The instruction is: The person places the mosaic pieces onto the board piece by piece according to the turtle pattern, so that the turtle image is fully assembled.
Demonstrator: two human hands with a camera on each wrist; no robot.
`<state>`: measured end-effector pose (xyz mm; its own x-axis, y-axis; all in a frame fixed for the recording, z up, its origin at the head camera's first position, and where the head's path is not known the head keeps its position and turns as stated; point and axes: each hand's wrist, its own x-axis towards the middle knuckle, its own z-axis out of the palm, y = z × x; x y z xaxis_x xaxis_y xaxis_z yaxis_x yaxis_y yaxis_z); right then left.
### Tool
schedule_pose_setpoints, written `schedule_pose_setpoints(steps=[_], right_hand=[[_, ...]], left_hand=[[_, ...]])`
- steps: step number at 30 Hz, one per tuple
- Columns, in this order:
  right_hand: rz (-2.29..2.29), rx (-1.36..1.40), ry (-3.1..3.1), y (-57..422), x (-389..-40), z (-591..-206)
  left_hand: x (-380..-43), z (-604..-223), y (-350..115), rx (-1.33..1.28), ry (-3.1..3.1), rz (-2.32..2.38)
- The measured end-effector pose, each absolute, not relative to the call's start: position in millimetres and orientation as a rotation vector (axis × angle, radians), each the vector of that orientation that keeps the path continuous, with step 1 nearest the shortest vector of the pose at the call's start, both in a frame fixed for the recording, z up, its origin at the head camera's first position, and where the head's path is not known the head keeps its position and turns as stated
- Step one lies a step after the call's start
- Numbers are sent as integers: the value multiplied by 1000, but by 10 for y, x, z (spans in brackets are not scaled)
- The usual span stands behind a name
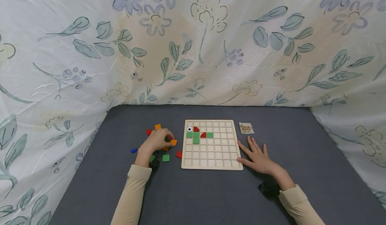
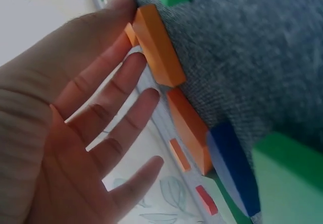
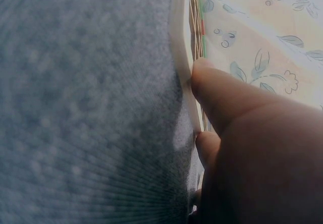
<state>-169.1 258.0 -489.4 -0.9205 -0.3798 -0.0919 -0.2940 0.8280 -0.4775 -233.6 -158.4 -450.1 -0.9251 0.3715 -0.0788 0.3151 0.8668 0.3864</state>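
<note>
My left hand pinches an orange square tile between thumb and index finger, left of the wooden grid board. In the left wrist view the orange tile stands on edge at the thumb tip, while the other fingers are spread loosely. The right hand lies with fingers spread, its thumb and index fingertips touching the board's right edge. On the board's upper left sit an eye tile, a red rounded tile, another red rounded tile and several green squares.
Around the left hand lie loose pieces: an orange tile, a red piece, a blue piece, a green square and a red piece near the board. A small picture card lies beyond the right hand. Floral cloth hangs behind the table.
</note>
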Motion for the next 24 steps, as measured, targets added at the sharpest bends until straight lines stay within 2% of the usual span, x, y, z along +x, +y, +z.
schedule_pose_setpoints(steps=[10,24], right_hand=[[-717,-545,2808,2620,-1725,-4974],[-674,-535,2812,2591,-1719,-4887]], left_hand=[[-2376,-4542,-1561,593,2936,479],[-2348,-4472,-1467,688,2942,596]])
